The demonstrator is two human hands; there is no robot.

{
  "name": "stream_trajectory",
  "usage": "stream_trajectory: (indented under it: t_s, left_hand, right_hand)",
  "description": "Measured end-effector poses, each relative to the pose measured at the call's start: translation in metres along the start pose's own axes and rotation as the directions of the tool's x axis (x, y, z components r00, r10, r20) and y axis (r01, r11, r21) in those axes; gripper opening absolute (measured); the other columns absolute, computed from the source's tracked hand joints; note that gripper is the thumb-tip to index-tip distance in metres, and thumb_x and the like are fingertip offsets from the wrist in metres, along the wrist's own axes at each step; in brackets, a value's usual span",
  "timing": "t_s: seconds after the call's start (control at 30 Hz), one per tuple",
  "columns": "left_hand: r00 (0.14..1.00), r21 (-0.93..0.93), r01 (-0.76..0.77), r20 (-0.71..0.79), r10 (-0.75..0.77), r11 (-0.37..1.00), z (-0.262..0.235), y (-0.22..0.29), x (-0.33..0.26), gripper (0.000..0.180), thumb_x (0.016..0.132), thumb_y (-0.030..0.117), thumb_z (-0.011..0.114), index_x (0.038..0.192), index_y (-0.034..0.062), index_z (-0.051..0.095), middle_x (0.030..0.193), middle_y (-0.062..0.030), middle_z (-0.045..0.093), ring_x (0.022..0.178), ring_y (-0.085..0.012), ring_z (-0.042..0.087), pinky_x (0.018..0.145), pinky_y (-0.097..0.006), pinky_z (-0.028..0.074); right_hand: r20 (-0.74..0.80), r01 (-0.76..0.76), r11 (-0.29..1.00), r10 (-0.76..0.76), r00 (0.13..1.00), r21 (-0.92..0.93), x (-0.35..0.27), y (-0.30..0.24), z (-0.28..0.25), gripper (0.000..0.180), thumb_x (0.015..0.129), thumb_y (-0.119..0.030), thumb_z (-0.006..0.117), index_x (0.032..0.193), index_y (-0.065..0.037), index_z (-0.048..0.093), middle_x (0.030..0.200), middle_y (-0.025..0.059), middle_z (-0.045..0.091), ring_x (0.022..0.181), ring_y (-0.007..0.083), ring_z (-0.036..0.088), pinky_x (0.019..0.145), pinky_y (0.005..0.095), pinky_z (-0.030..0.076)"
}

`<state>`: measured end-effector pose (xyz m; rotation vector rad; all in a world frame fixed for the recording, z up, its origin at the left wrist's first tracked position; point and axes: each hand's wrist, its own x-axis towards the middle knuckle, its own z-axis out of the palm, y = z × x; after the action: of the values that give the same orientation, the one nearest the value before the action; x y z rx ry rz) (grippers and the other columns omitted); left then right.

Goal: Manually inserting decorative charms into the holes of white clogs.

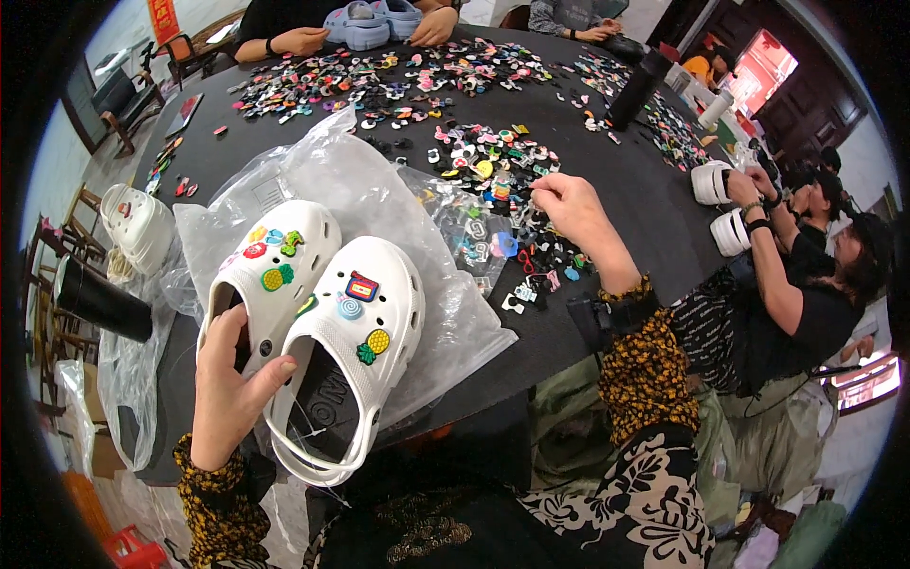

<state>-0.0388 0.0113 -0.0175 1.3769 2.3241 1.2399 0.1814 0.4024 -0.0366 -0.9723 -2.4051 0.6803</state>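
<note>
My left hand [230,384] grips a white clog [313,232] by its opening, fingers inside and thumb across toward the second white clog [396,299] beside it. Colourful shoe charms sit on both toes; among them are a pineapple charm [277,277] on the left clog and a cassette-shaped charm [361,287] on the right one. Under the pair spreads a clear plastic bag [370,190]. My right hand [575,220] is pinched closed at the edge of a heap of loose charms [474,156]; whatever its fingertips hold is too small to make out.
Across the black table [607,171], a person's hands hold blue clogs [365,28] behind more charms. A dark cylinder [640,90] stands at the far right. Another person handles white clogs [730,232] at right. Left are a bagged white clog [137,228] and a black tumbler [102,299].
</note>
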Motion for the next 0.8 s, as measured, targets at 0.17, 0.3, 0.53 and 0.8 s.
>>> stream_trajectory:
  t_s: [0.17,0.3,0.53,0.8]
  left_hand:
    - [0.999,0.078,-0.047,0.014,0.046,0.996,-0.001,0.002,0.002,0.062,0.067,0.026,0.085,0.112,-0.0044,0.055,0.095,-0.0144,0.058,0.086,-0.0263,0.056,0.077,-0.036,0.046]
    - [0.997,0.025,-0.031,0.065,0.029,0.999,-0.003,0.006,0.008,0.060,0.071,0.032,0.083,0.108,-0.0072,0.056,0.091,-0.0171,0.058,0.083,-0.0285,0.056,0.074,-0.037,0.046]
    - [0.993,-0.090,-0.073,0.087,0.081,0.993,-0.006,0.004,0.014,0.037,0.088,0.026,0.068,0.105,-0.0057,0.057,0.088,-0.0192,0.057,0.081,-0.0295,0.055,0.072,-0.038,0.045]
    - [0.989,0.022,-0.016,0.144,0.013,1.000,-0.008,0.013,0.023,0.014,0.084,0.007,0.057,0.089,-0.0061,0.053,0.085,-0.0240,0.057,0.079,-0.0414,0.056,0.070,-0.043,0.045]
  right_hand:
    - [0.028,0.077,0.997,-0.077,0.997,0.007,-0.008,-0.023,-0.011,0.024,0.084,-0.018,0.061,0.098,0.000,0.069,0.082,0.0169,0.069,0.072,0.0231,0.067,0.068,0.0332,0.050]
    - [0.086,0.099,0.989,-0.109,0.990,0.111,-0.017,-0.066,-0.011,0.020,0.086,-0.010,0.061,0.098,0.004,0.068,0.081,0.0074,0.068,0.073,0.0101,0.060,0.066,0.0258,0.046]
    - [0.058,0.524,0.837,-0.537,0.841,0.160,-0.023,-0.133,0.013,0.015,0.084,-0.011,0.061,0.090,0.001,0.067,0.087,0.0137,0.068,0.080,0.0303,0.064,0.071,0.0372,0.049]
    - [0.104,0.749,0.643,-0.744,0.661,-0.158,-0.042,-0.154,0.049,0.009,0.082,-0.013,0.062,0.088,-0.007,0.064,0.089,0.0071,0.063,0.092,0.0246,0.057,0.087,0.0394,0.039]
